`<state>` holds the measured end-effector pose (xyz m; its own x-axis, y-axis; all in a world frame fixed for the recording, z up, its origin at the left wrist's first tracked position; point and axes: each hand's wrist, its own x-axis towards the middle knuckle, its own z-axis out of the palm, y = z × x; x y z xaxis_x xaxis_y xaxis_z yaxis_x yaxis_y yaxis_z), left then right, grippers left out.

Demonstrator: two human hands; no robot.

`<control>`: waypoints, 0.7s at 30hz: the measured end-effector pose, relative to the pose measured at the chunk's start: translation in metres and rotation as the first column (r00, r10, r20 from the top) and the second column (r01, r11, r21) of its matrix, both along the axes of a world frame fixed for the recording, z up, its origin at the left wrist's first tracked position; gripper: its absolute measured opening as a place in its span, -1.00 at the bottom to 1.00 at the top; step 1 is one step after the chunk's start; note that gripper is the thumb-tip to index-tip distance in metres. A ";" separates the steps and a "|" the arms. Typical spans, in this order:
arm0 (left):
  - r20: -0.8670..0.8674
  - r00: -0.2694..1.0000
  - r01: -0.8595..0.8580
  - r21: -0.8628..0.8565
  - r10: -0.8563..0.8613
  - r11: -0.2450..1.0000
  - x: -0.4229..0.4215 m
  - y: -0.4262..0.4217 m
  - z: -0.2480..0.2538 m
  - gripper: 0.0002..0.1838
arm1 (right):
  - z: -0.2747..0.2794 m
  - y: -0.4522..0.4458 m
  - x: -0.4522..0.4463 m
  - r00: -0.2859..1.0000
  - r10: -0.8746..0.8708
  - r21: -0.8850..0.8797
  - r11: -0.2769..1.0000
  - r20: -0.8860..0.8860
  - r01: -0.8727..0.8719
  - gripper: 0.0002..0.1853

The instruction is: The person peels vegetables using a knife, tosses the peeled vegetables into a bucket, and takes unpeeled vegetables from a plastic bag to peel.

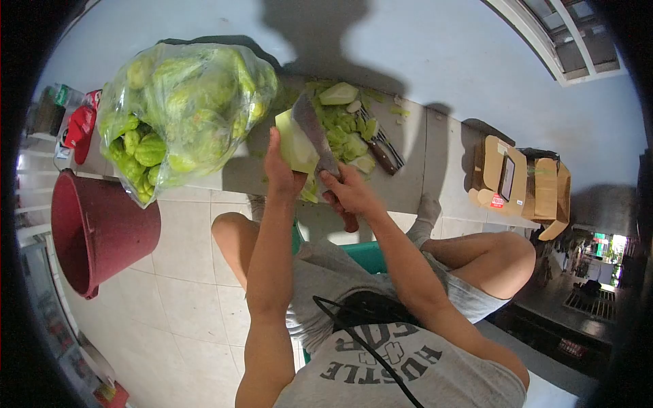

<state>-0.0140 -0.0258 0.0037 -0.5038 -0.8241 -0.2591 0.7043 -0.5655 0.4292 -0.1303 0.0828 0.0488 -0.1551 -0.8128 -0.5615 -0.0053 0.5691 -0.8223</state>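
Note:
A pale green peeled vegetable (294, 141) is held in my left hand (280, 166), its thumb along the left side. My right hand (350, 190) grips the brown handle of a wide-bladed knife (314, 129). The blade points up and lies against or just beside the vegetable's right side. Behind the knife, green peelings (343, 132) are heaped on the grey tiled ledge (405, 187), with a peeled piece (339, 94) at the back. A wooden-handled tool (384, 158) with metal prongs or blades lies at the right of the peelings.
A large clear bag of green vegetables (197, 102) stands on the left of the ledge. Below it is a dark red bucket (109, 231) on the floor. Open cardboard boxes (520, 180) sit at the right. My bent legs flank a green seat (360, 255).

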 end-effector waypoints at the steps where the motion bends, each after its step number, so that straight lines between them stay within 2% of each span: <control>1: 0.000 1.000 0.000 0.000 0.000 1.000 -0.001 0.001 -0.001 -0.41 | 0.000 -0.001 0.004 1.000 0.000 0.000 1.000 0.000 0.000 -0.65; 3: -0.027 1.000 -0.005 0.025 0.006 1.000 -0.004 0.005 -0.003 -0.41 | -0.001 -0.003 0.010 0.995 -0.046 -0.132 0.990 0.086 0.057 -0.65; 6: 0.075 0.996 -0.042 -0.031 0.044 0.999 -0.006 0.006 -0.005 -0.42 | -0.013 -0.008 0.011 0.991 -0.022 -0.119 0.992 0.135 0.039 -0.66; 10: 0.105 0.991 -0.075 -0.041 0.079 0.996 -0.007 0.002 -0.008 -0.42 | -0.016 -0.008 0.011 0.979 -0.024 -0.152 0.987 0.202 0.055 -0.63; 11: 0.303 0.931 -0.144 -0.203 0.202 0.969 -0.010 -0.003 -0.021 -0.44 | -0.023 -0.008 0.009 0.988 -0.070 -0.145 0.985 0.138 0.090 -0.61; 12: 0.465 0.819 -0.169 -0.366 0.337 0.915 -0.010 -0.005 -0.021 -0.46 | -0.020 -0.008 0.009 0.990 -0.118 -0.138 0.982 0.073 0.127 -0.60; 13: 0.465 0.818 -0.171 -0.364 0.338 0.915 -0.008 -0.007 -0.022 -0.46 | -0.017 -0.006 0.006 0.991 -0.116 -0.136 0.983 0.072 0.125 -0.60; 15: 0.201 0.963 -0.158 -0.125 0.181 0.980 0.000 -0.012 -0.016 -0.45 | -0.005 -0.002 -0.004 0.979 -0.181 -0.073 0.979 0.096 0.189 -0.58; 16: 0.202 0.963 -0.157 -0.126 0.181 0.979 0.003 -0.013 -0.007 -0.45 | -0.004 0.000 -0.009 0.979 -0.182 -0.074 0.979 0.097 0.189 -0.58; 18: -0.023 0.992 -0.125 0.013 0.126 0.992 0.008 -0.013 0.007 -0.45 | -0.004 0.002 -0.019 0.958 -0.275 -0.202 0.937 0.078 0.286 -0.58; 19: -0.023 0.992 -0.126 0.013 0.126 0.992 0.008 -0.013 0.008 -0.45 | -0.008 -0.003 -0.026 0.958 -0.275 -0.203 0.937 0.078 0.285 -0.58; 20: -0.054 0.994 -0.097 0.013 0.098 0.995 0.009 -0.013 0.010 -0.43 | -0.015 -0.011 -0.034 0.905 -0.285 -0.375 0.913 -0.314 0.158 -0.61; 21: -0.085 0.994 -0.063 0.013 0.064 0.998 0.010 -0.011 0.011 -0.42 | -0.022 -0.011 -0.039 0.690 -0.328 -0.475 0.880 -0.645 -0.025 -0.64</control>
<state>-0.0042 -0.0366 0.0149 -0.4711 -0.8527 -0.2258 0.7728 -0.5224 0.3604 -0.1691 0.0721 0.0264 -0.4926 -0.8573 0.1499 -0.6127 0.2192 -0.7593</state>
